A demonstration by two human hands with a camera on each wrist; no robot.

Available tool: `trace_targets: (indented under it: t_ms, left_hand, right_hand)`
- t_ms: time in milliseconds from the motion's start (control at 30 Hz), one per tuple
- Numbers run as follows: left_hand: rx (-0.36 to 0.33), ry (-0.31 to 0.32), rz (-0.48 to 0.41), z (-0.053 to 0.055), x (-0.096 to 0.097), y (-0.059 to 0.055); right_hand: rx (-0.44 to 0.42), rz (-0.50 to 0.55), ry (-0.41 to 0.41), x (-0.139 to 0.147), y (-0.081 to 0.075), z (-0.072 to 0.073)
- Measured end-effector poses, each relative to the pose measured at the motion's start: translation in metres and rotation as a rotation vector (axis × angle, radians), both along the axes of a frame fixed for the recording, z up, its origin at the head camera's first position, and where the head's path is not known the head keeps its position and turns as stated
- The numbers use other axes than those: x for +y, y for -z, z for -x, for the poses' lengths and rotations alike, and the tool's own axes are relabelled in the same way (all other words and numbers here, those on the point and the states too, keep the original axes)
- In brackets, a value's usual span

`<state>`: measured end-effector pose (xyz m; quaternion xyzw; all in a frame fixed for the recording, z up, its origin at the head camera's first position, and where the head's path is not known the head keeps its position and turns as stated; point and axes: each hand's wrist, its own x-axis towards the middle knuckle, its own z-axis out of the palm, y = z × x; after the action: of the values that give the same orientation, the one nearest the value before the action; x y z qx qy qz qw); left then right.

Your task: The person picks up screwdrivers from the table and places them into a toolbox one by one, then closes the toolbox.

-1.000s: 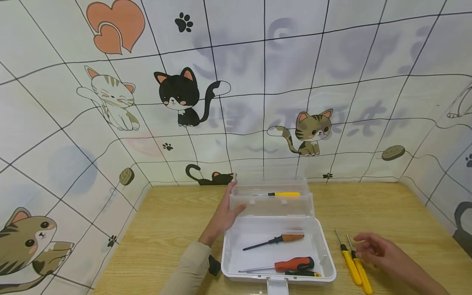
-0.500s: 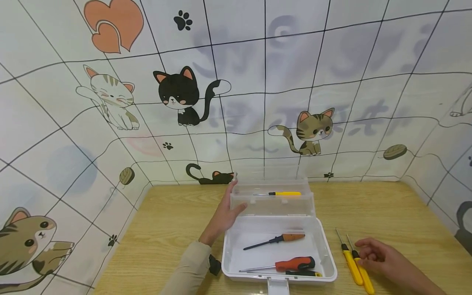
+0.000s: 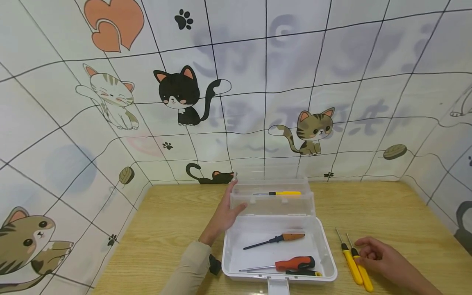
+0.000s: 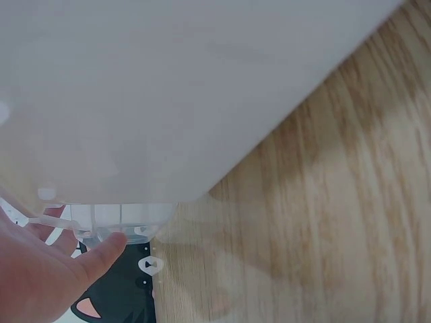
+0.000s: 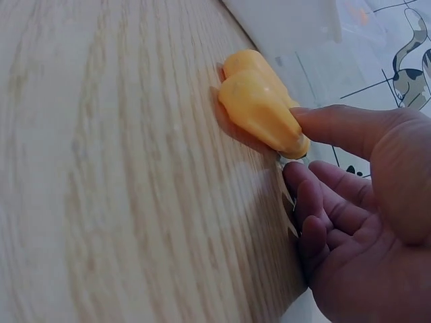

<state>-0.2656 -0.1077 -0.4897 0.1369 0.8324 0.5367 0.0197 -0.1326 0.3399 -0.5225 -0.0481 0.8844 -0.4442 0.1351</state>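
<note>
My left hand (image 3: 225,211) grips the left edge of the raised, clear lid (image 3: 273,205) of a white toolbox (image 3: 326,246), thumb on its inner face. My right hand (image 3: 381,258) is beside two yellow-handled screwdrivers (image 3: 352,266) on the table, right of the box. Its thumb touches the yellow handle (image 5: 259,111) of the nearer one, while the other fingers are loosely bent close to the shaft. Inside the box lie a brown-handled screwdriver (image 3: 293,237), a red and black screwdriver (image 3: 295,263) and a dark tool with a yellow end (image 3: 302,273), partly hidden.
Another yellow screwdriver (image 3: 287,193) shows in the lid. A white latch (image 3: 278,286) hangs at the box front. A small black object (image 3: 214,264) is left of the box, by the sleeve. The wooden table (image 3: 169,217) meets a cat-patterned wall covering (image 3: 250,110).
My right hand has shifted slightly down along the nearer yellow screwdriver, which has moved a touch. My left hand keeps its hold on the lid. The head view has shifted slightly.
</note>
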Motion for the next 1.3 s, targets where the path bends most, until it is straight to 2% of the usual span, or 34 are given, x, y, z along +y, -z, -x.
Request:
trace_targets:
  t_ms: [200,433,633,900,1133,1167,1300]
  left_hand:
    - [0.003,-0.004,0.009,0.001,0.0,0.001]
    - [0.005,-0.002,0.015,0.002,0.0,0.002]
    - [0.007,0.001,0.007,0.002,-0.001,0.003]
    - [0.002,0.005,-0.005,0.002,0.0,0.002]
    - [-0.023,0.029,-0.008,-0.02,0.004,-0.04]
    - [-0.024,0.028,-0.007,-0.019,0.004,-0.04]
    - [-0.025,0.014,-0.005,-0.008,0.002,-0.019]
  right_hand:
    - [-0.006,-0.021,0.025,-0.002,0.0,0.0]
    - [0.038,-0.095,0.052,-0.004,-0.002,0.001]
    - [0.008,-0.15,0.125,-0.007,-0.004,0.003]
    - [-0.008,-0.17,0.148,-0.007,-0.005,0.004]
    - [-0.04,-0.175,0.175,-0.007,-0.004,0.008]
    - [-0.039,-0.175,0.177,-0.007,-0.005,0.008]
    - [-0.037,-0.174,0.172,-0.007,-0.007,0.007]
